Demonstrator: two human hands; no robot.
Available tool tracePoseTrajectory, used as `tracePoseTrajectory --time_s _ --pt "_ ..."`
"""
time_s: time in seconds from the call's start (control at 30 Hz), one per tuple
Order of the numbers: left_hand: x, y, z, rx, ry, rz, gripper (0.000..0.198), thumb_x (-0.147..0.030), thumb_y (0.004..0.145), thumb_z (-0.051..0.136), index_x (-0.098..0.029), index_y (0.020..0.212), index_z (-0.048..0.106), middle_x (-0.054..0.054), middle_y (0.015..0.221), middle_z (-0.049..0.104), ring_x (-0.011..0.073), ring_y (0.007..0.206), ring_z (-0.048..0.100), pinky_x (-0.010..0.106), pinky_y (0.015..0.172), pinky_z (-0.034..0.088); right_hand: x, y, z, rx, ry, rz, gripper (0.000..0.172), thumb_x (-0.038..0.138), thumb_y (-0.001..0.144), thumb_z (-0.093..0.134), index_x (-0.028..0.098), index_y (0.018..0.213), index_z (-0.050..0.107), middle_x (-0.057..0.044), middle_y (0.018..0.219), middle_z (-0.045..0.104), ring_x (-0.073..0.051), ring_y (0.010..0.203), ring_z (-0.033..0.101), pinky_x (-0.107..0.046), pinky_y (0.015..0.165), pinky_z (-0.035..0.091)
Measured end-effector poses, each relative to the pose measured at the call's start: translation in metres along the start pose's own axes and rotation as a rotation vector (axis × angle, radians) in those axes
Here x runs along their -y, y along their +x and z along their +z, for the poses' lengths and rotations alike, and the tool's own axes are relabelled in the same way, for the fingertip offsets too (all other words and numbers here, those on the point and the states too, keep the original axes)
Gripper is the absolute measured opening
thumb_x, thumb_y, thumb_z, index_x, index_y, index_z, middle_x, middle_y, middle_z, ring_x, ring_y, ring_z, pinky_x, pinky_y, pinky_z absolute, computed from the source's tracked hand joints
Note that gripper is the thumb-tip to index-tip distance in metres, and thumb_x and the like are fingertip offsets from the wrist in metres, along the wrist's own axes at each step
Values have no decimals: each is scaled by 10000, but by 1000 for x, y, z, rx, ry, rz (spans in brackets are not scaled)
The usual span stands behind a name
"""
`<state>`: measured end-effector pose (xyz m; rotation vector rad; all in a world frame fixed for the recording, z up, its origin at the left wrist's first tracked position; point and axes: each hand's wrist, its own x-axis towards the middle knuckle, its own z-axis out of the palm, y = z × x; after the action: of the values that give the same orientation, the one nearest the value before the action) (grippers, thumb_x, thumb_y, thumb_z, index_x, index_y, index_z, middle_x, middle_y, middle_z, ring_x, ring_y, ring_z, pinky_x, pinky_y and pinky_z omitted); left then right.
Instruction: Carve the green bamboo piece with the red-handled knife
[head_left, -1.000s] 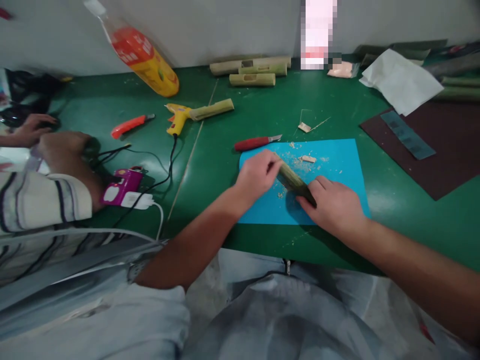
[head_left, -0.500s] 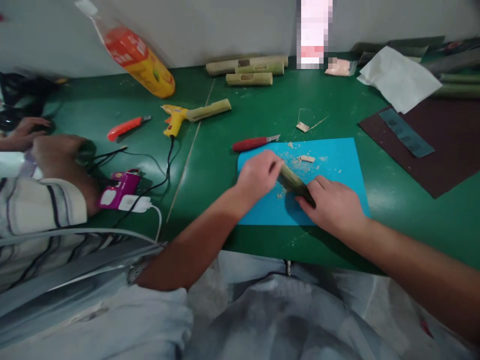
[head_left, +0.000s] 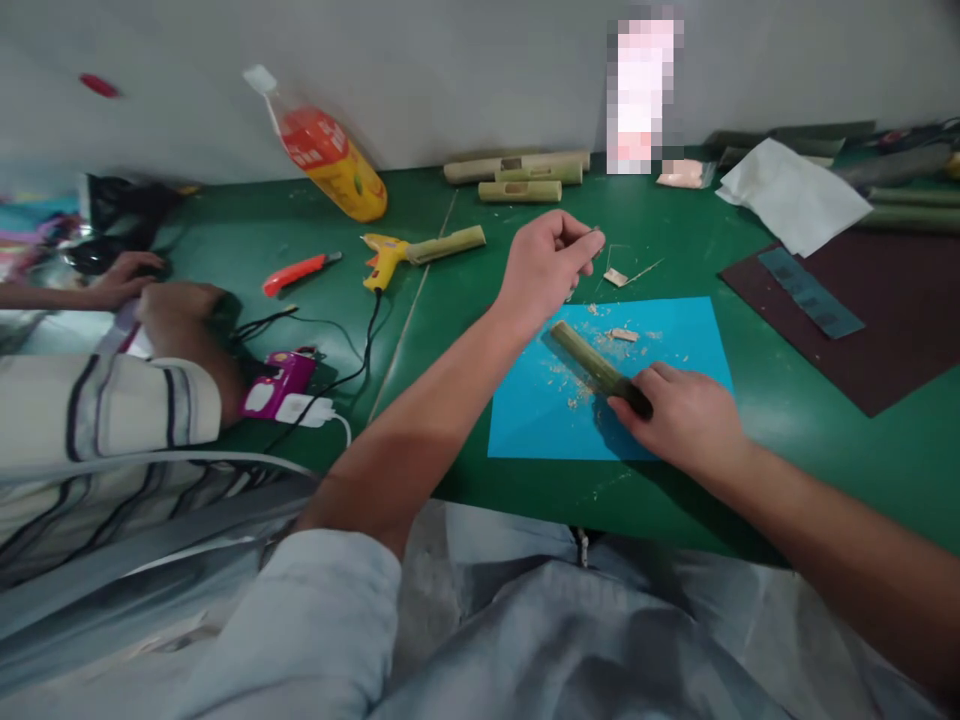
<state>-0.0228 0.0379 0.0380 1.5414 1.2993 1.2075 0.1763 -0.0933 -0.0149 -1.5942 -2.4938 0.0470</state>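
Observation:
My right hand is wrapped round the lower right end of a green bamboo tube, which slants across a blue sheet. Raised above the sheet's upper left edge, my left hand has its thumb and forefinger pinched together. Something small and dark shows at those fingertips, too little to make out. Pale shavings and a small wood piece lie on the sheet beside the tube. Another wood chip rests on the green table just right of my left hand. The red-handled knife cannot be made out now.
Left of my hands are a yellow glue gun, an orange cutter, a pink power block and a bottle. Cut bamboo tubes lie behind. A dark sheet is at right. A person's arm rests at left.
My left hand has left the tube's upper end and moved up and right, fingers pinched. My right hand still holds the tube. The red knife has gone out of sight. The view has shifted slightly.

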Motion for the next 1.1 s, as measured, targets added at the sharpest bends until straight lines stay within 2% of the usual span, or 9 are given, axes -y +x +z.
tracePoseTrajectory --time_s 0.1,0.17,0.4,0.5,0.6,0.77,0.87,0.97,1.1 --pt "1 -4 3 4 -216 -157 247 -203 998 662 -197 765 583 -43 621 553 54 475 383 227 452 278 -4 0 -1 -5 14 2 373 507 1002 588 185 860 711 -72 842 712 -193 701 606 -351 616 229" --pt "9 -14 0 8 -294 -208 231 -228 995 662 -190 776 600 -47 615 526 45 472 380 211 444 269 -8 -1 -1 -3 41 11 368 515 998 602 188 878 717 -66 857 715 -193 704 616 -344 610 243" --pt "36 -44 -16 90 -323 -214 344 -535 959 680 -208 854 656 -20 692 588 69 488 432 239 444 323 -23 -2 1 -38 176 50 326 511 1005 605 215 990 743 -55 938 742 -206 745 671 -330 608 352" --pt "42 -52 -19 51 -272 -169 284 -490 932 706 -211 886 733 -2 725 662 73 513 474 241 461 357 -26 0 1 -82 228 85 319 487 995 620 212 1088 753 -47 956 742 -202 761 678 -322 613 387" --pt "46 -56 -21 0 -130 -55 192 -395 912 732 -210 917 784 15 772 726 87 576 540 243 515 431 -27 1 1 -87 278 104 288 434 993 624 213 1117 759 -44 961 735 -193 759 671 -312 626 418" --pt "52 -58 -22 28 35 65 146 -311 919 715 -193 973 782 32 826 755 104 639 611 249 594 506 -27 2 1 -87 299 91 275 406 1020 597 213 1117 767 -57 1014 736 -201 785 679 -325 635 430" --pt "57 -59 -21 -7 98 116 162 -268 884 755 -199 1031 755 21 862 740 106 687 633 248 647 541 -28 2 1 -96 304 97 249 378 1016 606 216 1104 773 -55 1010 734 -200 788 681 -329 637 433" --pt "62 -58 -21 -34 137 156 158 -211 855 779 -198 995 706 -1 838 712 103 707 638 234 655 546 -29 3 0 -84 319 111 243 364 1019 606 216 1116 772 -53 1020 737 -197 794 686 -329 656 454" --pt "67 -55 -22 -15 152 187 126 -178 845 778 -188 941 697 -8 841 715 74 636 578 208 593 501 -30 3 -2 -66 309 107 251 366 1028 593 209 1110 771 -54 1019 739 -198 780 685 -335 658 464"
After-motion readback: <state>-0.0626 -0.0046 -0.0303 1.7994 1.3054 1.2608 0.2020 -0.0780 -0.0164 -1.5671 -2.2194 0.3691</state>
